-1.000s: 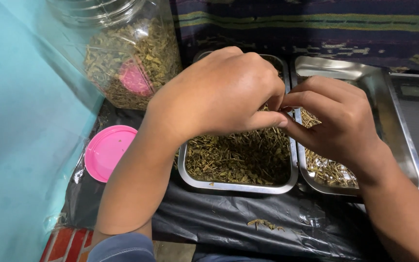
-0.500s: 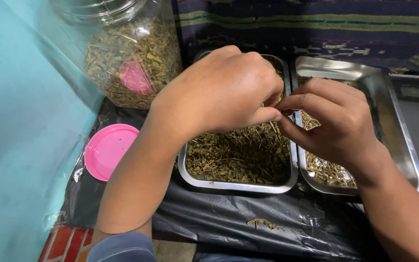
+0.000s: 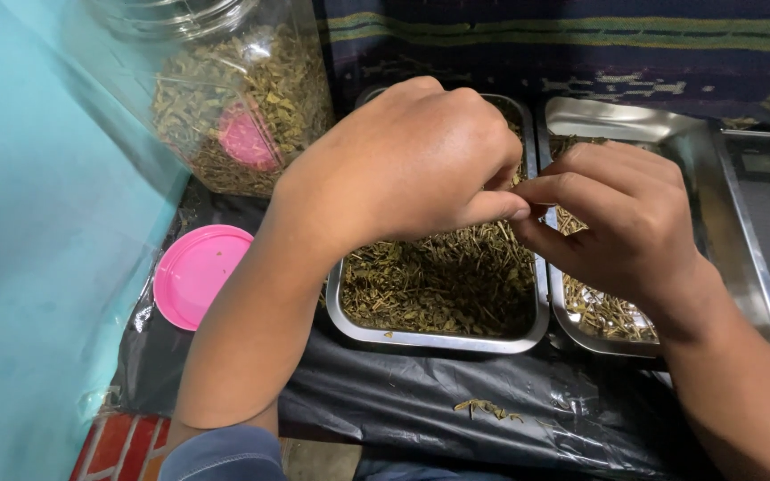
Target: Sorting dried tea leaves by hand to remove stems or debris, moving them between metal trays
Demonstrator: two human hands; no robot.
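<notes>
**Here, two hands pinch together over trays of dried herb**

Here the left hand (image 3: 403, 169) and the right hand (image 3: 621, 223) meet fingertip to fingertip above the divide between two shallow trays. Both are curled narrow, thumb against forefinger; whatever sits in the pinch is too small to make out. Under the left hand lies a rectangular steel tray (image 3: 438, 340) filled with dried green-brown leaves and stems (image 3: 438, 285). Touching it on the right, a second steel tray (image 3: 741, 249) holds a thinner layer of pale dry stems (image 3: 603, 312). Both trays rest on crinkled black plastic sheeting (image 3: 403, 392), where a few stray bits (image 3: 485, 408) lie. A round pink lid (image 3: 196, 274) sits to the left, and behind it a clear plastic jar (image 3: 225, 98) of the same herb.
</notes>
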